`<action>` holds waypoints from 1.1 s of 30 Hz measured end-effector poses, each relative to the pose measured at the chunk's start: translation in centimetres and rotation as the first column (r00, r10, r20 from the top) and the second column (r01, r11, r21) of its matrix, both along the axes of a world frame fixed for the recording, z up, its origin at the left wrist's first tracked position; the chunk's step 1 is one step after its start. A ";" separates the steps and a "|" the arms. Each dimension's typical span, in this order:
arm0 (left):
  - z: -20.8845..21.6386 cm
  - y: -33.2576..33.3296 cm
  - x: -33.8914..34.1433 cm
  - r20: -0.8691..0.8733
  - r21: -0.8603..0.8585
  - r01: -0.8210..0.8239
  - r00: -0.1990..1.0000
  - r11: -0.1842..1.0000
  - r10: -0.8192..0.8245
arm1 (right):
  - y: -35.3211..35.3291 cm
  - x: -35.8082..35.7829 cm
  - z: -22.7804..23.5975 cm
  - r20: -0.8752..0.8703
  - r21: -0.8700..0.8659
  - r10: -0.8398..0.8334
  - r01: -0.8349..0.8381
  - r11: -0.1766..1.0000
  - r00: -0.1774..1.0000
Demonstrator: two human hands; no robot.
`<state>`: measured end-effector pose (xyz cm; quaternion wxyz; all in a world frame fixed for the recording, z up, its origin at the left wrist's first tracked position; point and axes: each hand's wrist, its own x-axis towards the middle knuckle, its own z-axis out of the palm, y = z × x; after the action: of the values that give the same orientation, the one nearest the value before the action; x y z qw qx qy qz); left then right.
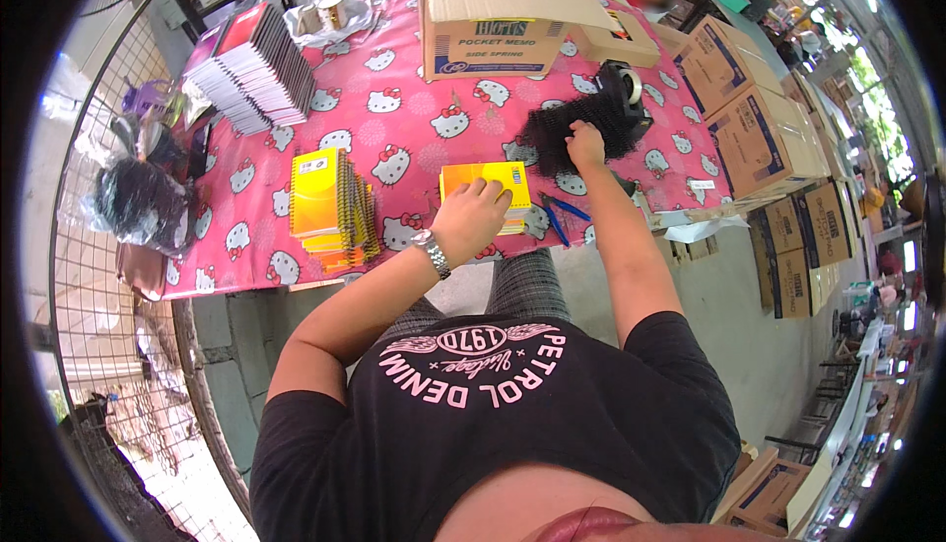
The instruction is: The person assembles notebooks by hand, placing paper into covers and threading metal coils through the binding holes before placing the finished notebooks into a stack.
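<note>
My left hand [473,219], with a metal watch [431,251] on its wrist, bends its fingers over a small yellow notebook [514,175] near the table's front edge. Its thumb is hidden. Farther right, my right hand [586,146] reaches into a heap of black spiral binding coils [552,133]. Thumb and fingertips come together there, pinching at the coils; a single coil cannot be made out. Left of my left hand stands a stack of yellow spiral notebooks [320,202]. Blue-handled pliers [562,217] lie between my hands at the front edge.
A tape dispenser [623,89] stands behind the coils. Toward the back are an open cardboard box [493,44] and a tall stack of dark-covered spiral notebooks [256,69]. Cartons [764,138] are piled right of the pink patterned table [394,138]; wire mesh [94,197] borders the left.
</note>
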<state>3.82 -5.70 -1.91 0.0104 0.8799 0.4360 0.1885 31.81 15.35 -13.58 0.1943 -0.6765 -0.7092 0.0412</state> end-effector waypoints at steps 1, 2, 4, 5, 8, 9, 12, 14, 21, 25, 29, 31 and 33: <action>-0.3 0.3 0.3 -0.104 -0.048 0.006 0.995 0.999 -0.011 | 0.2 0.0 0.4 -0.011 -0.006 0.013 -0.013 1.000 1.000; -0.4 0.6 0.6 -0.207 -0.099 0.008 0.978 0.995 -0.028 | 0.2 0.3 0.9 -0.042 0.019 0.010 -0.009 1.000 0.999; -0.7 1.2 0.5 -0.183 -0.119 0.049 0.981 0.992 -0.071 | 0.4 0.8 2.0 -0.101 0.069 0.006 0.001 0.998 0.995; -0.6 1.6 0.4 -0.187 -0.151 0.074 0.977 0.986 -0.102 | 0.4 1.4 2.7 -0.107 0.145 0.005 0.011 0.989 0.994; 0.7 3.1 -0.5 -0.077 -0.227 0.158 0.981 0.961 -0.180 | -0.2 3.2 5.6 -0.196 0.291 0.150 -0.088 0.953 0.969; 1.1 3.4 -1.4 -0.041 -0.259 0.134 0.988 0.957 -0.150 | -1.4 1.4 7.5 -0.329 0.221 0.212 -0.143 0.965 0.920; 3.0 4.0 -1.6 0.015 -0.168 0.050 0.999 0.984 -0.049 | -6.9 -2.3 10.8 -0.695 0.165 0.393 -0.399 0.902 0.602; 2.7 4.5 -1.3 0.055 -0.021 -0.026 0.998 0.999 0.027 | -11.2 -4.0 12.3 -0.660 0.087 0.436 -0.515 0.853 0.611; 1.8 4.7 0.4 0.136 0.147 -0.077 0.989 0.986 0.057 | -15.6 -6.0 11.6 -0.767 0.154 0.379 -0.426 0.892 0.518; 1.5 5.0 0.2 0.162 0.146 -0.060 0.986 0.987 0.035 | -16.5 -6.8 12.1 -0.684 0.247 0.427 -0.362 0.899 0.592; 1.5 5.0 0.2 0.171 0.142 -0.055 0.985 0.988 0.030 | -17.4 -7.1 11.8 -0.701 0.221 0.406 -0.363 0.905 0.586; 1.4 5.0 0.3 0.166 0.149 -0.058 0.986 0.987 0.033 | -17.5 -6.8 11.5 -0.725 0.139 0.363 -0.392 0.909 0.585; 1.5 4.9 0.5 0.155 0.159 -0.065 0.987 0.985 0.040 | -17.5 -6.5 11.5 -0.742 -0.010 0.284 -0.434 0.901 0.608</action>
<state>4.33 -0.82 -0.38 -0.0337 0.8493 0.4399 0.2899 25.32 -2.13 -2.10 0.3805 -0.4624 -0.6879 0.4100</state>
